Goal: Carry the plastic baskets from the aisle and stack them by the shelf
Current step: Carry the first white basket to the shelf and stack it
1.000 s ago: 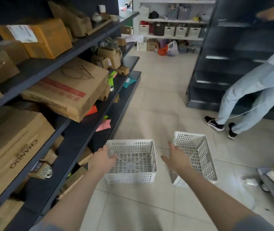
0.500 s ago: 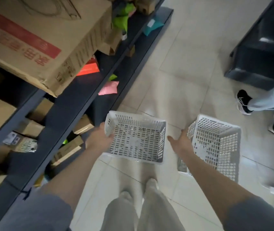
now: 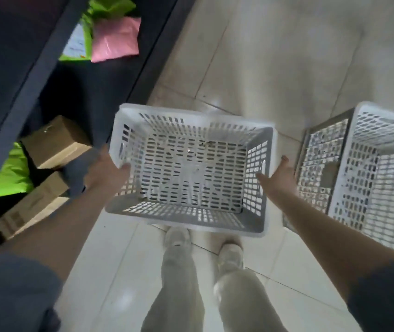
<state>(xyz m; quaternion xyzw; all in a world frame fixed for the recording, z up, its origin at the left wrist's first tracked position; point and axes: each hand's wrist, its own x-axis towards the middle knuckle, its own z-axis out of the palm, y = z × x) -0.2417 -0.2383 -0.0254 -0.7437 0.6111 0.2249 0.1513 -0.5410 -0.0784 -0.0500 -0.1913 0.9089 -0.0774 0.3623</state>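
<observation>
A white perforated plastic basket (image 3: 191, 117) hangs above the tiled floor, over my feet. My left hand (image 3: 106, 170) grips its left rim, thumb inside the wall. My right hand (image 3: 278, 172) is spread open, palm up, in the gap between this basket's right wall and a second white basket (image 3: 371, 164). The thumb tip is close to the first basket's right wall. The second basket sits at the right edge, tilted with its opening towards me and partly cut off by the frame.
A dark metal shelf unit (image 3: 23, 92) runs along the left. Cardboard boxes (image 3: 54, 142) and green packets (image 3: 11, 173) lie on its bottom level, a pink packet (image 3: 115, 39) above. My shoes (image 3: 178, 238) stand on pale floor tiles (image 3: 275, 56).
The view has tipped down and closer. The left basket has risen off the floor in my left hand. My right hand has opened out between the two baskets.
</observation>
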